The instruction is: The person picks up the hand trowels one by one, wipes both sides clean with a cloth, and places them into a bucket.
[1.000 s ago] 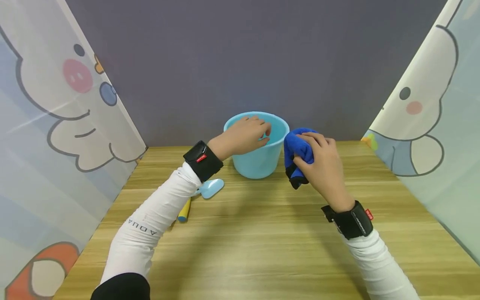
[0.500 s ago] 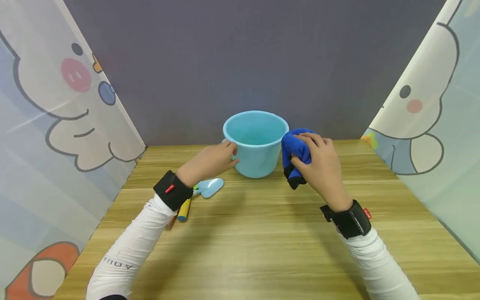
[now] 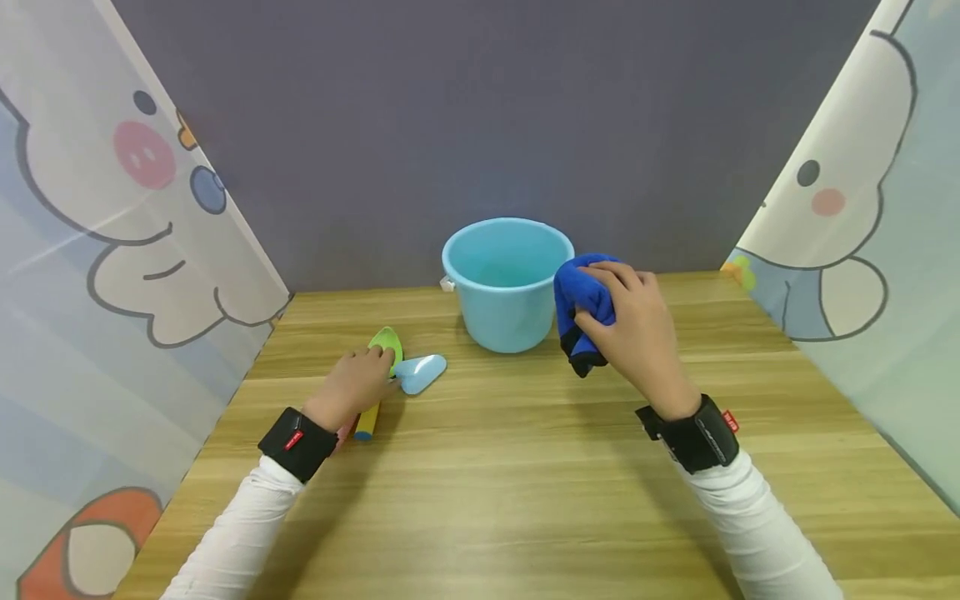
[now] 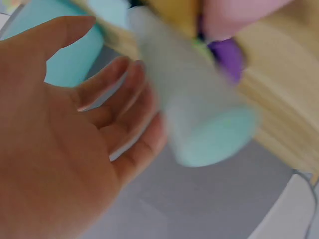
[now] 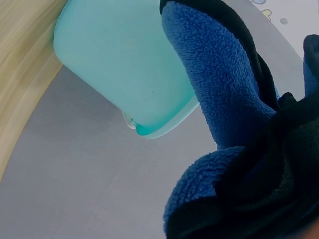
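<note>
My left hand (image 3: 354, 387) is over a small group of toy garden tools at the left, its fingers reaching across a green scoop blade (image 3: 386, 340). A light-blue shovel blade (image 3: 423, 374) and a yellow handle (image 3: 366, 422) show beside it. The left wrist view has a blurred grey handle (image 4: 194, 99) with a teal end by the fingertips, while the thumb stands apart. My right hand (image 3: 637, 329) grips a bunched blue cloth (image 3: 579, 292) with black trim, beside a light-blue bucket (image 3: 506, 312). That cloth hides most of the right hand in the right wrist view.
The bucket stands upright near the back of the wooden table (image 3: 480, 500). Behind it rises a dark grey panel (image 3: 450, 125). Cartoon-printed panels (image 3: 60, 333) flank the table. Pink and purple pieces (image 4: 229, 59) are partly visible in the left wrist view.
My left hand has moved from above the bucket leftward and down to the toy tools. The right hand holds the cloth in nearly the same place.
</note>
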{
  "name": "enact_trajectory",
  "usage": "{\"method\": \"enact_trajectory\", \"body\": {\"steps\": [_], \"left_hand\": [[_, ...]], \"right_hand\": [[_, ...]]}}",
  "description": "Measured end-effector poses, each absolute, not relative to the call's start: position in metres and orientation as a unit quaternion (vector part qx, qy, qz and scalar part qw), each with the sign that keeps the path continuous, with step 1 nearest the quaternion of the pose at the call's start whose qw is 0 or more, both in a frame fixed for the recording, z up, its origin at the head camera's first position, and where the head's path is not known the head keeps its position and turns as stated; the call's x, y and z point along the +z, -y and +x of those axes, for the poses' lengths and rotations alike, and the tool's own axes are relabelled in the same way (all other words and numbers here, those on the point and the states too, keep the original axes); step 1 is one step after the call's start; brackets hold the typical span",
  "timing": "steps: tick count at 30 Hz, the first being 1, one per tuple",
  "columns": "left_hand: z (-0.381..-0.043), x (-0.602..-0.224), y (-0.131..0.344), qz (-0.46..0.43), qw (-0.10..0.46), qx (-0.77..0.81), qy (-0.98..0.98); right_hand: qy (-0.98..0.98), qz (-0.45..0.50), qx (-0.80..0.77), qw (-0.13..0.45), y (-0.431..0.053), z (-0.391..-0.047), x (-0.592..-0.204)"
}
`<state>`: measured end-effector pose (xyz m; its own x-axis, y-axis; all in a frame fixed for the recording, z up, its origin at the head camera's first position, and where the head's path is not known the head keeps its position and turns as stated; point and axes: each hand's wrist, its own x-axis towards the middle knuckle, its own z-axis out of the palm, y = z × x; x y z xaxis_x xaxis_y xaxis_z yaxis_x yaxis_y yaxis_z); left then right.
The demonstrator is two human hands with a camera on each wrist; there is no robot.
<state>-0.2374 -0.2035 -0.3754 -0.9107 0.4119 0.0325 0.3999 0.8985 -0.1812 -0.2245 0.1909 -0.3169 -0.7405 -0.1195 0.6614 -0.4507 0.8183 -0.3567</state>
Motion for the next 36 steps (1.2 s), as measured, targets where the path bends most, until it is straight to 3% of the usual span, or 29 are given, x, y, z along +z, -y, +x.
{"method": "enact_trajectory", "body": {"steps": [4,15,36], "left_hand": [[-0.228,-0.388,0.216,-0.198,0.035,0.079,0.976],[-0.225,-0.402,0.227,-0.236,0.103,0.019,0.966],[-0.221,-0.378,0.218,-0.229,0.09,-0.022,0.969]], "right_hand": [[0.899,0.16,0.256,0.317,-0.189,-0.222,-0.318],[0.898,0.165,0.254,0.32,-0.187,-0.222,-0.317],[0.897,0.167,0.256,0.321,-0.187,-0.22,-0.317]]}}
